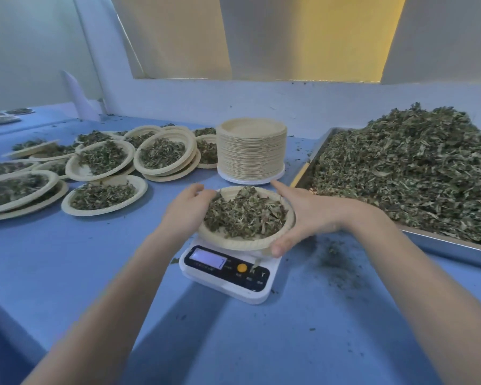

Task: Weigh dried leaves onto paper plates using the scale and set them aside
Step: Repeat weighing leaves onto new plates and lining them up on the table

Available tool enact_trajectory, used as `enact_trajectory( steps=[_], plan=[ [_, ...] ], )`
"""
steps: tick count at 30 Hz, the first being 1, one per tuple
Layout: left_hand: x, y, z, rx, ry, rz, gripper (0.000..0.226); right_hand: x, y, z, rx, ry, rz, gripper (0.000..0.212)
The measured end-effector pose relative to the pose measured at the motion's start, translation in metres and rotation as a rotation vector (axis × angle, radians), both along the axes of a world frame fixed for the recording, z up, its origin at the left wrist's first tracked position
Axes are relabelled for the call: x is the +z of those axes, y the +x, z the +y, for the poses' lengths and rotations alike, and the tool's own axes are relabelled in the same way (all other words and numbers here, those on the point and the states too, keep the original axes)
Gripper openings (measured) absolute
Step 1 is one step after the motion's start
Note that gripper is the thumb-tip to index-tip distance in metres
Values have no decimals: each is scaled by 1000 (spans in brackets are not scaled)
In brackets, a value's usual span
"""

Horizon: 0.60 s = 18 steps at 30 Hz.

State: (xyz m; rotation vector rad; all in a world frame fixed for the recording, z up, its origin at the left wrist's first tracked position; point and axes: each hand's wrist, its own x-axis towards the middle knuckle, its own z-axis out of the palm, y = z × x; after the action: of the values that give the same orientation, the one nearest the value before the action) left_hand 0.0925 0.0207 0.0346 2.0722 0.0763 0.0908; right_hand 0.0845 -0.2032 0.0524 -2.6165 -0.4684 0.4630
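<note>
Pale paper forms the plate (242, 241) of dried leaves (246, 215), which is cupped on the scale (225, 273) by the left hand (188, 207) and right hand (303, 215), one at each rim. Such a two-sided hold probably keeps it level for lifting towards the filled plates (103, 195).

A small herb or tea processing workroom: a long blue table (67, 259) carries a metal tray (442, 245) heaped with dried leaves (408, 168), a digital scale (228, 276), stacked paper plates (252, 148) and many filled plates (103, 159).
</note>
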Motion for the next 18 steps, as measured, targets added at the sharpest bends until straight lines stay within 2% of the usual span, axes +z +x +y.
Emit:
enact_trajectory(
  steps=[4,7,9,11,14,18],
  plan=[
    [-4,-5,-9,-25,-23,39,47,-1,-1,3,-10,7,-66,161],
    [5,-2,0,5,-111,42,15,5,5,7,-9,102,-74,158],
    [17,4,13,15,-162,-3,20,13,14,17,32,125,-92,154],
    [26,11,32,51,-171,-41,13,25,27,34,72,111,-112,150],
    [40,24,64,154,-177,-62,27,36,54,74,155,134,-112,144],
    [53,48,124,304,-105,-85,30,42,100,139,248,139,-160,138]
  ],
)
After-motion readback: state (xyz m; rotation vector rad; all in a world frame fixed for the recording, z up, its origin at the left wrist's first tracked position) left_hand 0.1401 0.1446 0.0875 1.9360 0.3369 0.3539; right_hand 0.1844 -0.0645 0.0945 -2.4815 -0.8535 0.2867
